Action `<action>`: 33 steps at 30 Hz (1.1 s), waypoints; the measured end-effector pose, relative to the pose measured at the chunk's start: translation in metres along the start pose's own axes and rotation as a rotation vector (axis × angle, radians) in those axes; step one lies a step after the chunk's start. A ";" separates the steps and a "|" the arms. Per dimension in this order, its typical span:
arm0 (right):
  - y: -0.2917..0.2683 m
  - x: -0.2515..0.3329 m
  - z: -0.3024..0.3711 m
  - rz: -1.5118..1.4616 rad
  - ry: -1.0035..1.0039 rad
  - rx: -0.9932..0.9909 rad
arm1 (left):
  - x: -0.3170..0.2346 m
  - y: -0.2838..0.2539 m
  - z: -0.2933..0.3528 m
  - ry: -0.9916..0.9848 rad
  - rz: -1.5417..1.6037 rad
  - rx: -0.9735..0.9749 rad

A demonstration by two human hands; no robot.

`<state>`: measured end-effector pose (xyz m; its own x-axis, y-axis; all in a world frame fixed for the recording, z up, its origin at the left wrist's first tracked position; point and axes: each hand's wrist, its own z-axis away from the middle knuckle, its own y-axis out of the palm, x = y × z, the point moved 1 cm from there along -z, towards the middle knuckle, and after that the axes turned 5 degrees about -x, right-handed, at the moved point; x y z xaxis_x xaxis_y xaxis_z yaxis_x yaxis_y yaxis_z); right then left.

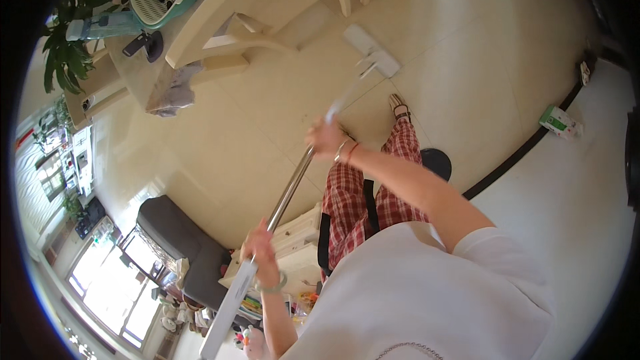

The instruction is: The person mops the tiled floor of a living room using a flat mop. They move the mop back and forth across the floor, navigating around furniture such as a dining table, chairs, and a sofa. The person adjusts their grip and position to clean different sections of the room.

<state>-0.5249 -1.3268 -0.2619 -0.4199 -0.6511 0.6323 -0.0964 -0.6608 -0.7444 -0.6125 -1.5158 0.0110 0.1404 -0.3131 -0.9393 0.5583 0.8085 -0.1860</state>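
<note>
A flat mop with a long metal pole slants across the view, from the lower left up to its flat white head on the floor. My right hand is closed round the lower part of the pole, with a red cord and a bracelet at the wrist. Higher up, just above the white grip, my left hand wraps the pole; a pale bangle circles that wrist. The mop head lies flat a little ahead of my sandalled foot. Motion slightly blurs the head end and the left hand.
Glossy beige tiles spread around my feet. A wooden table with curved chairs stands ahead left, bearing a teal basket. A grey armchair and a cream cabinet are on the left. A tissue pack lies on a white surface at right.
</note>
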 end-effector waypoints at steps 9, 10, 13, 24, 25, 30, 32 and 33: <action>0.006 0.142 -0.014 -0.272 -0.195 0.472 | -0.058 -0.065 0.050 0.171 -0.115 -0.163; -0.002 0.136 -0.015 -0.262 -0.191 0.447 | -0.058 -0.059 0.045 0.174 -0.093 -0.143; -0.033 0.084 -0.008 -0.176 -0.173 0.334 | -0.054 -0.018 0.021 0.198 0.009 -0.065; -0.182 -0.209 0.014 0.135 0.273 -0.068 | -0.001 0.267 -0.077 0.253 0.249 0.295; -0.197 -0.228 0.012 0.140 0.321 -0.068 | 0.012 0.287 -0.087 0.255 0.306 0.335; -0.195 -0.270 0.011 0.122 0.412 -0.125 | 0.015 0.311 -0.101 0.137 0.269 0.400; -0.178 -0.237 0.004 0.189 0.357 -0.049 | 0.029 0.274 -0.094 0.162 0.267 0.326; -0.162 -0.217 0.006 0.223 0.344 -0.004 | 0.035 0.248 -0.086 0.162 0.271 0.298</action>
<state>-0.4126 -1.0809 -0.2775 -0.7082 -0.6149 0.3469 0.0282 -0.5156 -0.8563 -0.5398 -1.2832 -0.0924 0.1976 -0.0083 -0.9802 0.7343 0.6638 0.1424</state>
